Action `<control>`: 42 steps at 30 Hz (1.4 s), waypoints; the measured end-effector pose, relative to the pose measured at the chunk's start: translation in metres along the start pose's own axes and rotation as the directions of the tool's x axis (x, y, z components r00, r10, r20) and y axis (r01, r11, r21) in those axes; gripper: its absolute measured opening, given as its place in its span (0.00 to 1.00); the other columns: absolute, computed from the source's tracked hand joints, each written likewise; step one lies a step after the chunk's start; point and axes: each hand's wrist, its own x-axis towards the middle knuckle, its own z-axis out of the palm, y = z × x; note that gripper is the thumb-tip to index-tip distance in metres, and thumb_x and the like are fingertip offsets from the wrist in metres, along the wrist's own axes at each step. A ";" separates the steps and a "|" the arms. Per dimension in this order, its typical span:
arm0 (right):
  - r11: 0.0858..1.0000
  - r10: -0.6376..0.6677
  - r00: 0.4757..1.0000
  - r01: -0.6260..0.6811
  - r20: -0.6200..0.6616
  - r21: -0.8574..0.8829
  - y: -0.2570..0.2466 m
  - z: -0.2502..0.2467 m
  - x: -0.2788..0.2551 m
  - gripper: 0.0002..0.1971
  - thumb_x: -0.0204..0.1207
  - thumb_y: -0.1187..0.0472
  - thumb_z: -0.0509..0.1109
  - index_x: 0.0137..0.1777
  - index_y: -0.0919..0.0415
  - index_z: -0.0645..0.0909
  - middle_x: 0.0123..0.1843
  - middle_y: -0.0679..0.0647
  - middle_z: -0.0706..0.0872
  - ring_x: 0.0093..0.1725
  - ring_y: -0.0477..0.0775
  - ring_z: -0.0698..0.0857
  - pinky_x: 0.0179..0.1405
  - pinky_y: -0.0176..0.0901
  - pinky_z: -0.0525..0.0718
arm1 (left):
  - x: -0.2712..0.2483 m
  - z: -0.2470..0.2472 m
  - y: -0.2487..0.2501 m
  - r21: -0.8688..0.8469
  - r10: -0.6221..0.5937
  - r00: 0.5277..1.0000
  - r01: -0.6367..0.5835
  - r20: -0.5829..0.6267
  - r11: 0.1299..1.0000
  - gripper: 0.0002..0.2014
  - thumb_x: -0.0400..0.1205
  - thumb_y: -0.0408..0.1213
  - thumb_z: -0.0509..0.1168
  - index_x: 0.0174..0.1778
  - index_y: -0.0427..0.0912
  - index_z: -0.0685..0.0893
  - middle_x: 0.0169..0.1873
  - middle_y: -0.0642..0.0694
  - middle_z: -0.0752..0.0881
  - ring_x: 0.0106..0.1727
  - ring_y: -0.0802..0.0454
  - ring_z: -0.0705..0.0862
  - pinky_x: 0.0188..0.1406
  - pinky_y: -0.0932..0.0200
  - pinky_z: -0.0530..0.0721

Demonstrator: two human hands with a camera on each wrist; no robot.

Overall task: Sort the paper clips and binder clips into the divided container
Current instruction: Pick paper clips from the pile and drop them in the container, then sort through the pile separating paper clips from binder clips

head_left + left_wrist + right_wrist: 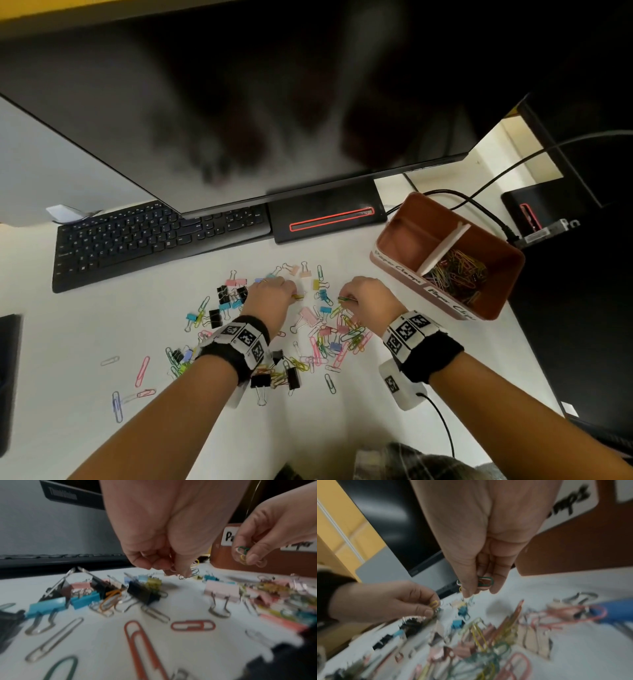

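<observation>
My left hand (270, 298) pinches a few small paper clips (188, 573) at the centre of the head view, above the mixed pile (329, 332). My right hand (366, 298) pinches a green and yellow bundle (483, 583). They seem light, thin and slippery, so I take them by the loops. The divided container (404, 236) stands at the right.

White desk (85, 342) surface, evenly lit. A large dark monitor (239, 120), screen off, overhangs a black keyboard (137, 240) at the desk's back left, its black stand base (325, 216) marked with a red outline just right of the keyboard. Yellow wall (342, 524) behind the monitor; black cables (479, 205) run along the desk's far right, beside a second dark unit (534, 212).
</observation>
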 end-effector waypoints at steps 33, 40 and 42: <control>0.976 -0.138 0.974 0.164 -0.179 0.142 0.027 -0.014 -0.043 0.19 0.76 0.69 0.62 0.65 0.53 0.77 0.59 0.54 0.82 0.57 0.52 0.82 0.60 0.44 0.80 | -0.005 -0.022 0.058 -0.622 -0.337 0.939 0.228 -0.061 0.749 0.11 0.75 0.37 0.71 0.50 0.46 0.78 0.47 0.44 0.81 0.40 0.49 0.82 0.38 0.61 0.77; 0.997 -0.067 0.997 0.066 -0.029 -0.031 0.001 0.003 0.025 0.34 0.71 0.76 0.58 0.73 0.45 0.68 0.63 0.56 0.71 0.64 0.58 0.74 0.66 0.51 0.78 | 0.009 -0.011 0.041 -0.502 -0.172 0.984 0.170 0.043 0.848 0.05 0.74 0.37 0.71 0.44 0.48 0.83 0.51 0.47 0.77 0.47 0.52 0.80 0.51 0.61 0.77; 0.991 -0.081 0.996 0.077 -0.025 -0.113 -0.003 0.004 0.039 0.32 0.72 0.74 0.57 0.71 0.41 0.71 0.57 0.56 0.71 0.60 0.58 0.73 0.61 0.51 0.78 | 0.011 -0.009 0.037 -0.499 -0.167 0.986 0.159 0.029 0.852 0.04 0.74 0.33 0.70 0.42 0.47 0.84 0.50 0.47 0.77 0.48 0.53 0.78 0.54 0.63 0.75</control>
